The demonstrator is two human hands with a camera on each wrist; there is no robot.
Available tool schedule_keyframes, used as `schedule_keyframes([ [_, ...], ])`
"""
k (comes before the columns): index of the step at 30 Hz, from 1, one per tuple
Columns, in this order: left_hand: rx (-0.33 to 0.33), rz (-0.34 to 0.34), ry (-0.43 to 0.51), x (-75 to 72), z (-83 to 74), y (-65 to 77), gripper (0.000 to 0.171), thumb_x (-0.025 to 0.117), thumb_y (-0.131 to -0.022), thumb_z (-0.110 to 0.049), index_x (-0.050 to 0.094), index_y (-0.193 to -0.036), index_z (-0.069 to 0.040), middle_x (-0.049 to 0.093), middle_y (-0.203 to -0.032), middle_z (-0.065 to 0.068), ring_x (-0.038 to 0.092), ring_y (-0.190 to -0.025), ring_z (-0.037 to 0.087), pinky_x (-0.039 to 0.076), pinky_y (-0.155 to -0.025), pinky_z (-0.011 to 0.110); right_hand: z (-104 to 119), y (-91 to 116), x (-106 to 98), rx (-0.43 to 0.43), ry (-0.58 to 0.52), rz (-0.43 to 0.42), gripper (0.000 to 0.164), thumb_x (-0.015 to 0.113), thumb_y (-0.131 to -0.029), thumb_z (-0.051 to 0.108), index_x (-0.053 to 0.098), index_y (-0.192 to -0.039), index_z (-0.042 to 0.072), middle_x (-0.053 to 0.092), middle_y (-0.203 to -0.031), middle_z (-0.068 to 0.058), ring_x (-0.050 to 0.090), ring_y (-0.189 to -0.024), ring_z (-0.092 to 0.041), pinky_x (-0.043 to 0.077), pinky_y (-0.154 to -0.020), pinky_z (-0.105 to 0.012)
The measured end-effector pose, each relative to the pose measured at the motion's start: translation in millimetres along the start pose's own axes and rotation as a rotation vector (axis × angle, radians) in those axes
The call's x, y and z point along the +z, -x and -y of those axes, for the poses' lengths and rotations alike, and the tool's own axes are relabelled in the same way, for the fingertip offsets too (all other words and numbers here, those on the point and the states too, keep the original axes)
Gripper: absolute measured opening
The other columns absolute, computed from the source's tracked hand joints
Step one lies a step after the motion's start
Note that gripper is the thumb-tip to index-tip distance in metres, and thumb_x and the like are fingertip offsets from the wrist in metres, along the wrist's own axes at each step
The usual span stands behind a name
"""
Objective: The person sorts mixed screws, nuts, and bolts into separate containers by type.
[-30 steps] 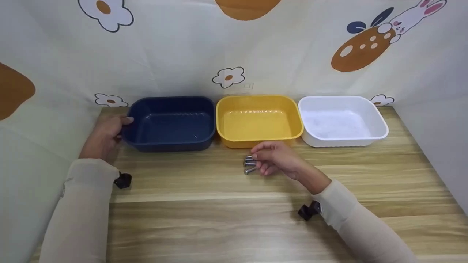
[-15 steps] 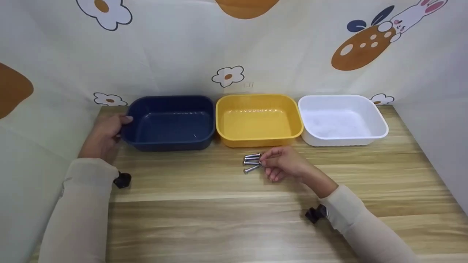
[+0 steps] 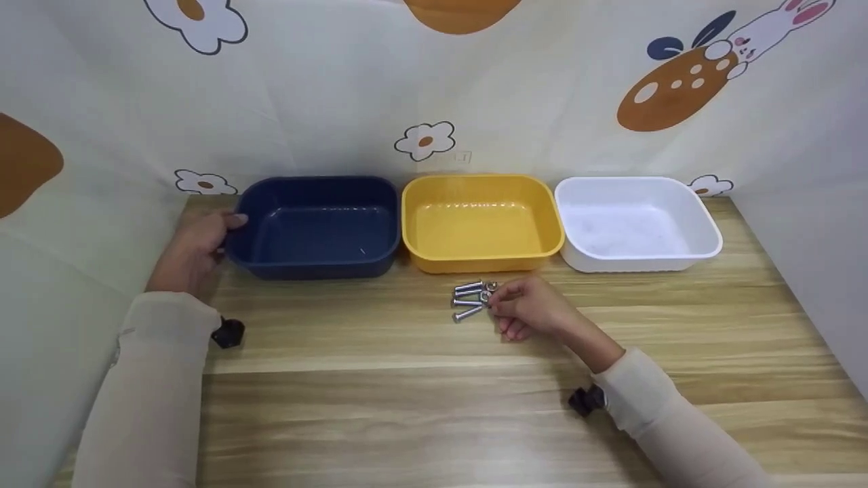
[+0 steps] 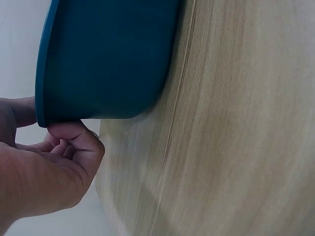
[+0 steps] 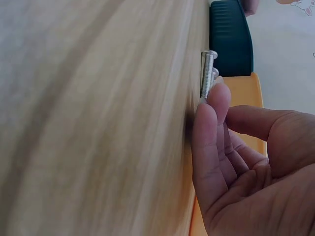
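My left hand grips the left end of a dark blue plastic bin, thumb over the rim and the other fingers curled outside below it. The left wrist view shows the same hold on the bin's wall. In front of the yellow bin lie several metal bolts side by side, heads to the left. Nuts sit at their right ends. My right hand has its thumb and fingertips together right at these ends; I cannot tell whether they pinch a nut.
A white bin stands to the right of the yellow one, all three in a row along the back of the wooden table. Behind them hangs a printed cloth; pale sheets enclose the sides.
My right hand has drawn back to the right and slightly toward me, uncovering the bolts and then the nuts. My left hand keeps its hold on the blue bin.
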State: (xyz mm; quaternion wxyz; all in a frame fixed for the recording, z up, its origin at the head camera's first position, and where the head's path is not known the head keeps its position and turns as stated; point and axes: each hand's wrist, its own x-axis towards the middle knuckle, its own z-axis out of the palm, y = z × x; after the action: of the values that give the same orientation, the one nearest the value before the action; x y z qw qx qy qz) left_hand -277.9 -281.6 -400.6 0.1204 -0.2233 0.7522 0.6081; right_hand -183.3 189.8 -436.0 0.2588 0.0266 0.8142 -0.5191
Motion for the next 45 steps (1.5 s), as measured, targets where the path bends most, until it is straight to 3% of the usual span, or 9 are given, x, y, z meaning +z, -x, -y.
schedule_keyframes([
  [10, -0.03, 0.003, -0.011, 1.9, -2.5, 1.2, 0.045, 0.06, -0.096, -0.022, 0.048, -0.137, -0.006, 0.054, -0.094, -0.009, 0.05, -0.086, 0.009, 0.042, -0.069, 0.021, -3.1, -3.1, 2.1, -0.056, 0.038, -0.043, 0.014, 0.063, -0.091, 0.002, 0.069, -0.103, -0.001, 0.063, -0.064, -0.008, 0.062, -0.05, -0.016, 0.055, -0.049, -0.03],
  [17, 0.014, 0.032, -0.027, 1.2, -1.1, 2.5, 0.051, 0.057, -0.098, -0.021, 0.042, -0.144, -0.003, 0.059, -0.083, -0.013, 0.054, -0.079, 0.004, 0.043, -0.067, 0.02, -2.7, -3.5, 3.5, -0.104, 0.119, -0.054, 0.009, 0.063, -0.09, 0.0, 0.068, -0.097, 0.0, 0.061, -0.061, -0.008, 0.061, -0.048, -0.016, 0.054, -0.048, -0.032],
  [24, 0.009, 0.046, -0.064, -1.2, 3.2, 3.8, 0.053, 0.053, -0.099, -0.022, 0.038, -0.147, -0.002, 0.058, -0.08, -0.015, 0.053, -0.077, 0.003, 0.043, -0.068, 0.02, -0.3, -4.5, 6.4, -0.143, 0.202, -0.049, 0.012, 0.059, -0.088, -0.004, 0.069, -0.092, 0.002, 0.062, -0.061, -0.01, 0.061, -0.047, -0.017, 0.055, -0.049, -0.034],
  [39, -0.009, 0.038, -0.016, 0.2, 2.1, 2.5, 0.054, 0.056, -0.098, -0.02, 0.038, -0.146, -0.001, 0.059, -0.081, -0.012, 0.054, -0.075, 0.004, 0.044, -0.063, 0.019, -0.7, -5.6, 5.9, -0.131, 0.154, -0.065, 0.017, 0.061, -0.09, -0.003, 0.072, -0.1, 0.004, 0.061, -0.062, -0.009, 0.059, -0.047, -0.016, 0.054, -0.048, -0.033],
  [45, 0.006, 0.06, -0.037, -0.6, 1.8, 1.6, 0.058, 0.054, -0.099, -0.022, 0.033, -0.149, -0.002, 0.059, -0.088, -0.013, 0.056, -0.085, 0.004, 0.046, -0.072, 0.019, 0.3, -6.8, 6.0, -0.147, 0.162, -0.082, 0.017, 0.061, -0.091, -0.001, 0.073, -0.101, 0.005, 0.062, -0.061, -0.008, 0.06, -0.046, -0.015, 0.054, -0.048, -0.033],
])
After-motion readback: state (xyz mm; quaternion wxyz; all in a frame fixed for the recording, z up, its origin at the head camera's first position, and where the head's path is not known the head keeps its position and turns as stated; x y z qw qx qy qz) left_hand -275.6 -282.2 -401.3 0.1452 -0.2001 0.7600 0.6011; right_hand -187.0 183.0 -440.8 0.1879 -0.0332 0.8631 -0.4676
